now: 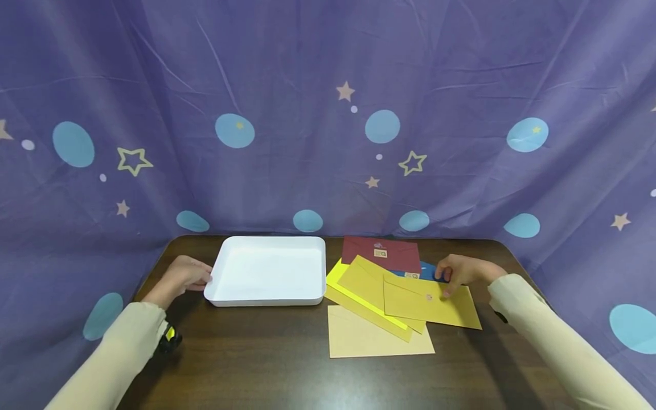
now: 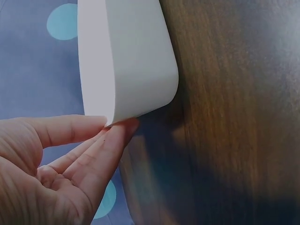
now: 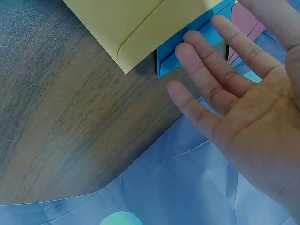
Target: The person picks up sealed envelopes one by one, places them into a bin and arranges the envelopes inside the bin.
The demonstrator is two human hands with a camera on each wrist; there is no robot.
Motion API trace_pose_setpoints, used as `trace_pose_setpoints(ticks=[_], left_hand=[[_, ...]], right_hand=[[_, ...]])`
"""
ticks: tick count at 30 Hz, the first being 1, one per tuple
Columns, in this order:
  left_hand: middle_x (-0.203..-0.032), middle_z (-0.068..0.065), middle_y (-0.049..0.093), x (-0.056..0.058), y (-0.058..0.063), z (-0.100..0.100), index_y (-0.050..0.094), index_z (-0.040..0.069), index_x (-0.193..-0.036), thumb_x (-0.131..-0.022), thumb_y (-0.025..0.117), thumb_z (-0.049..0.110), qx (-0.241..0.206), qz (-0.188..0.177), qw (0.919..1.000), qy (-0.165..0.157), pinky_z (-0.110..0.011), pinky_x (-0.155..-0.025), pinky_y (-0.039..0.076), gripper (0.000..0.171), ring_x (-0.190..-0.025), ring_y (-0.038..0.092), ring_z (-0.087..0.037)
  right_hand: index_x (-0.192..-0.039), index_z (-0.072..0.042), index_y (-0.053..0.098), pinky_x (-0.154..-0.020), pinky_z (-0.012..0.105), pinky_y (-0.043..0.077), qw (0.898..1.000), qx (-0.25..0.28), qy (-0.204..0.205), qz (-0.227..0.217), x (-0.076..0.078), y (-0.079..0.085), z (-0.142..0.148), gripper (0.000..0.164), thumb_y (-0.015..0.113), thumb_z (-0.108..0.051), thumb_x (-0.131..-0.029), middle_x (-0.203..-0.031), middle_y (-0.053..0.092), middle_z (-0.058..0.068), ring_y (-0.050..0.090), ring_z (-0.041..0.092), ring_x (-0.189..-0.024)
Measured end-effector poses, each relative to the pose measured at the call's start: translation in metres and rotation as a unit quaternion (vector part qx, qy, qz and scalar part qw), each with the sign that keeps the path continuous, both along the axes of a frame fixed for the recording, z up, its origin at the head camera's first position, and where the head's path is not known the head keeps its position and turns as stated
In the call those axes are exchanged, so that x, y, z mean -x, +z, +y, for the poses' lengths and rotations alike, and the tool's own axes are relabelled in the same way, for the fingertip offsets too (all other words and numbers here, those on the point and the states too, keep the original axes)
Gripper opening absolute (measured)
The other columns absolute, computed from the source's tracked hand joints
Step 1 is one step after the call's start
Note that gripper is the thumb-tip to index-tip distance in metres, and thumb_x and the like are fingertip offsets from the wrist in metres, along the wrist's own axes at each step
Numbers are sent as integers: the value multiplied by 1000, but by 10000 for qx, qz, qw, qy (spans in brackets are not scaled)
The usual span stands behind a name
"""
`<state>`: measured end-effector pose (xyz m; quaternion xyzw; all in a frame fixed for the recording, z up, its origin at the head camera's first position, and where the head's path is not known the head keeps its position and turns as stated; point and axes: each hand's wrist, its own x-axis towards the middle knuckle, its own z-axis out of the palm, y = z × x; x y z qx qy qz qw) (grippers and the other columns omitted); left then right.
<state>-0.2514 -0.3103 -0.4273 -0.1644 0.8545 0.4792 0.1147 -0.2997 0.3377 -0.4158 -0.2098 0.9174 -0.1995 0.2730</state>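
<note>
At the left side of the white tray [image 1: 266,267], my left hand [image 1: 187,276] pinches the rim between thumb and fingers. The left wrist view shows the thumb on the inner side of the tray wall [image 2: 140,61] and fingertips on its outer side. My right hand [image 1: 468,270] is over the right part of a pile of envelopes, fingers loosely spread. Its thumb is over the top golden envelope [image 1: 410,302], its fingertips beside a blue envelope [image 1: 428,270]. In the right wrist view the fingers [image 3: 211,84] overlap the blue envelope's edge and grip nothing.
A maroon envelope [image 1: 359,250] lies at the back of the pile. Another golden envelope [image 1: 361,279], a bright yellow one [image 1: 335,273] and a cream one [image 1: 353,339] overlap in front on the dark wooden table [image 1: 256,353]. A purple patterned curtain [image 1: 307,171] hangs behind.
</note>
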Motion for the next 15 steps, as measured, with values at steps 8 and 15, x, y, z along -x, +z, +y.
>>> trace_pose_setpoints(ticks=[8, 15], left_hand=[[-72, 1, 67, 3, 2, -3, 60, -23, -119, -86, 67, -6, -294, -247, 9993, 22, -28, -63, 62, 37, -64, 65, -10], [-68, 3, 66, 4, 5, -5, 58, -24, -116, -90, 65, -2, -501, -281, 9983, 1, -25, -61, 62, 35, -60, 65, -9]], right_hand=[[-114, 3, 66, -80, 36, 54, 9994, -251, -233, -88, 0, 2, -1, 48, 90, -7, -73, -107, 62, 18, 55, 26, -93], [-100, -1, 64, -67, 29, 46, 9974, -655, -277, 129, -3, 0, 4, 42, 91, -7, -69, -96, 56, 12, 50, 20, -80]])
